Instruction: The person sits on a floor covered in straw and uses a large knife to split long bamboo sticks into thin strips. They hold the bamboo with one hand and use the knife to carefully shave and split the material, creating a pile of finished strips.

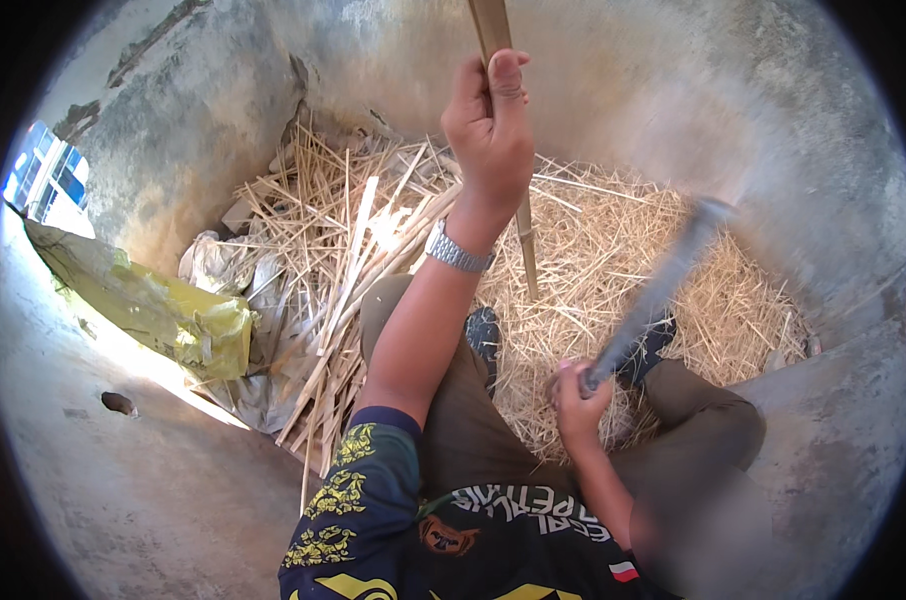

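My left hand [491,110] is raised, its fingers wrapped around a long tan-brown bamboo strip [526,245]. The strip runs from the top edge of the picture, down behind my wrist, to a lower end above the straw. Low on the right, my right hand [579,405] is closed around the near end of a long grey tool [648,305]. This tool slants up to the right and widens at its far end; motion blur hides its exact kind. It stays apart from the strip.
Fine pale shavings [603,260] cover the floor between my feet. Split strips [338,300] lie piled on the left, beside a yellow plastic sack [198,320]. A curved concrete wall [613,90] surrounds me, with a small hole [118,403] in the left side.
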The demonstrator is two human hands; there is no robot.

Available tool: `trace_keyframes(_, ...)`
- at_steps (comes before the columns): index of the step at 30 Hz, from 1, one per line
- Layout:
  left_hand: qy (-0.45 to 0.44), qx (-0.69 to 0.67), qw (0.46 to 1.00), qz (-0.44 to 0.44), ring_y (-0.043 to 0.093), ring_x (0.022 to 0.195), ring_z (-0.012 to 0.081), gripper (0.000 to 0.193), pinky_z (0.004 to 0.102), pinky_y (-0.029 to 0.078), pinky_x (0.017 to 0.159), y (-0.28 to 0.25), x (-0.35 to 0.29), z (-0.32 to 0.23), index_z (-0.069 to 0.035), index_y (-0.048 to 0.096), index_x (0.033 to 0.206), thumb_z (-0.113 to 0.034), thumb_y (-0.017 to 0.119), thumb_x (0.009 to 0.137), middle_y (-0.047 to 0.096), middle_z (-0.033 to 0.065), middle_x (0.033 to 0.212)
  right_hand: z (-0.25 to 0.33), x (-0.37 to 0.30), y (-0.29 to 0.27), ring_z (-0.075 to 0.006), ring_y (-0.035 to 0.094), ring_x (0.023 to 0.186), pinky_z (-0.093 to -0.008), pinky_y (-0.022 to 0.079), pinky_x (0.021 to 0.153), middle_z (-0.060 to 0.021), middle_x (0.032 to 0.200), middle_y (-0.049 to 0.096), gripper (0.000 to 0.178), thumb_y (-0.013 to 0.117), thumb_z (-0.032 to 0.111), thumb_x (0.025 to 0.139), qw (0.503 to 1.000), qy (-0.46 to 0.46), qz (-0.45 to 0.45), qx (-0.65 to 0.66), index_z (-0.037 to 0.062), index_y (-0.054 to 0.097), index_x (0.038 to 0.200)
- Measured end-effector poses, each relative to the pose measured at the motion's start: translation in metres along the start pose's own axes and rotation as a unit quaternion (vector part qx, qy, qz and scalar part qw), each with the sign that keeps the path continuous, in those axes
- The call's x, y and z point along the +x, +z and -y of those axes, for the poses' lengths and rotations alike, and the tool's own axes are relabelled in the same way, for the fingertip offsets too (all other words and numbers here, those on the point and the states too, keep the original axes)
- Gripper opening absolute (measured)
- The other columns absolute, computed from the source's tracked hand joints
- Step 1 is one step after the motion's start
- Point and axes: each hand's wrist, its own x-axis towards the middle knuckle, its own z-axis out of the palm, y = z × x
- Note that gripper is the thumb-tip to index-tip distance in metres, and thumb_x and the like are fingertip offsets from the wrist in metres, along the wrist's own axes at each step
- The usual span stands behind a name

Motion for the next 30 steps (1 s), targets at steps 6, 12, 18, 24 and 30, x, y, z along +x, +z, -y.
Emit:
trace_keyframes(6,-0.042,-0.014,0.999,0.024,0.049,0.062,0.0016,0.029,0.0171,0.037,0.056,0.002,-0.012,-0.005,-0.008,0.052,0.090,-0.032,0.060,0.103,0.057,-0.0026,0.072,-0.045,0.015,-0.017,-0.0100,0.044,0.049,-0.0323,0.040,0.052,-0.0011,0.056,0.051,0.027,0.062,0.009,0.090,0.956,-0.050,-0.013,-0.288,0.0030,0.050,0.067)
trace_keyframes(12,0.034,0.004,0.998,0.049,0.036,0.060,0.0006,0.031,0.0194,0.027,0.052,0.007,-0.008,-0.004,-0.008,0.049,0.086,-0.032,0.056,0.105,0.044,-0.0061,0.069,-0.039,0.013,-0.018,-0.0117,0.044,0.049,-0.0360,0.037,0.050,-0.0040,0.052,0.050,0.034,0.066,0.015,0.085,0.948,0.093,0.024,-0.303,0.0025,0.049,0.058)
trace_keyframes(18,-0.123,-0.083,0.988,0.043,0.050,0.069,0.0078,0.056,0.0210,0.038,0.058,0.005,0.001,-0.048,-0.005,0.053,0.098,-0.060,0.040,0.104,0.052,0.0005,0.075,0.004,0.011,-0.016,-0.0087,0.043,0.041,-0.0282,0.037,0.040,0.0025,0.055,0.048,0.024,0.071,0.013,0.087,0.930,0.340,0.138,-0.018,0.0090,0.052,0.073)
trace_keyframes(24,-0.134,-0.095,0.984,0.062,0.048,0.071,0.0082,0.058,0.0206,0.036,0.056,0.002,0.009,-0.042,-0.005,0.051,0.100,-0.062,0.041,0.103,0.047,-0.0005,0.076,0.014,0.014,-0.017,-0.0061,0.043,0.040,-0.0236,0.034,0.036,0.0037,0.055,0.048,0.027,0.073,0.014,0.089,0.951,0.288,0.108,-0.026,0.0105,0.050,0.075)
trace_keyframes(30,-0.147,-0.141,0.979,0.002,0.043,0.064,0.0052,0.038,0.0202,0.035,0.052,0.004,0.011,-0.024,-0.005,0.053,0.097,-0.042,0.047,0.107,0.046,-0.0029,0.072,0.023,0.005,-0.012,-0.0076,0.043,0.045,-0.0237,0.037,0.043,0.0013,0.057,0.046,0.025,0.061,0.007,0.096,0.995,-0.091,-0.035,0.033,0.0110,0.047,0.076)
